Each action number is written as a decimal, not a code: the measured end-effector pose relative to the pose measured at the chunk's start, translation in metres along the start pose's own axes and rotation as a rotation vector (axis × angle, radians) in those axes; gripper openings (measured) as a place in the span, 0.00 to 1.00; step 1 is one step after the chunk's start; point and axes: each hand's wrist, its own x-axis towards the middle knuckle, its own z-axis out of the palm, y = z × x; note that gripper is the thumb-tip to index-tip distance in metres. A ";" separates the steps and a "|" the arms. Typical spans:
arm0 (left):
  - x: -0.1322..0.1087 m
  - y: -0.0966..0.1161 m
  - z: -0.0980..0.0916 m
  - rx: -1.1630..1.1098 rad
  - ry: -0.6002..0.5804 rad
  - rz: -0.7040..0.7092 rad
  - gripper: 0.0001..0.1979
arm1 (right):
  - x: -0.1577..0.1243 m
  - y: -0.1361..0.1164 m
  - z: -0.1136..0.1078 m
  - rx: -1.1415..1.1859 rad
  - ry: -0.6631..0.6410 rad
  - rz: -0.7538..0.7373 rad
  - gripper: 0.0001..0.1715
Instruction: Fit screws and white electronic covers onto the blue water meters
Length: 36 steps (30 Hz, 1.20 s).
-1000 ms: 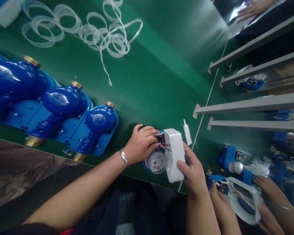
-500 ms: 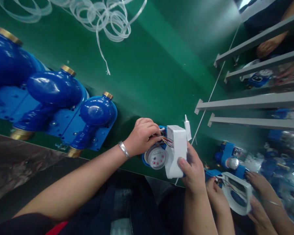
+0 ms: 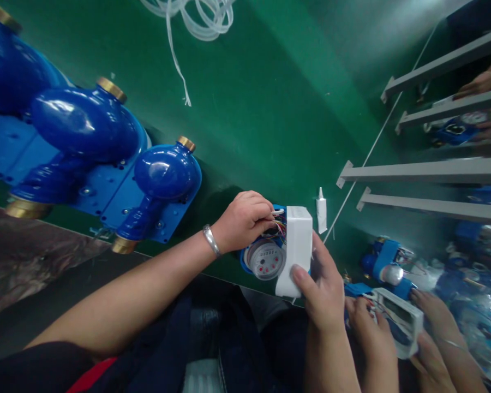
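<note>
A water meter (image 3: 265,261) with a round clear dial and a blue body sits near the front edge of the green table. My right hand (image 3: 321,281) grips a white plastic housing (image 3: 299,240), tilted on edge beside the dial, thumb on its near face. Thin coloured wires (image 3: 281,225) run between the housing and the blue body. Over the meter's far left side, my left hand (image 3: 247,221) has its fingers pinched together at these wires and a white cable (image 3: 277,212). The fingertips are partly hidden among the wires.
Blue meters with brass ends (image 3: 166,172) lie face down at left. Clear tubing (image 3: 207,24) is coiled at the back. A white tube (image 3: 321,212) with a nozzle lies behind my right hand. Grey metal bars (image 3: 425,172) stand at right; a co-worker's hands (image 3: 370,322) hold another white housing.
The white housing has turned more edge-on and uncovers more of the dial. My left fingers have shifted slightly at the wires. The whole view has moved a little.
</note>
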 end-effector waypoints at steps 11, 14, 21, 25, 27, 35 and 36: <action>-0.002 -0.001 0.005 0.001 0.072 0.008 0.08 | -0.005 -0.021 0.027 -0.512 0.091 -0.168 0.37; -0.001 -0.002 0.004 -0.013 0.076 0.035 0.08 | -0.005 -0.020 0.031 -0.543 0.100 -0.177 0.37; -0.012 -0.005 -0.008 0.003 0.072 0.024 0.09 | -0.001 -0.014 0.035 -0.615 0.118 -0.197 0.37; -0.024 -0.001 0.000 -0.013 0.228 -0.085 0.08 | 0.000 -0.012 0.039 -0.636 0.136 -0.199 0.38; -0.031 0.005 0.007 -0.042 0.412 -0.197 0.04 | 0.000 -0.012 0.042 -0.653 0.150 -0.215 0.38; -0.035 0.026 0.018 -0.353 0.251 -0.737 0.37 | 0.001 -0.010 0.051 -0.701 0.199 -0.262 0.37; -0.032 0.028 0.017 -0.362 0.208 -0.744 0.39 | 0.001 -0.009 0.052 -0.712 0.202 -0.268 0.37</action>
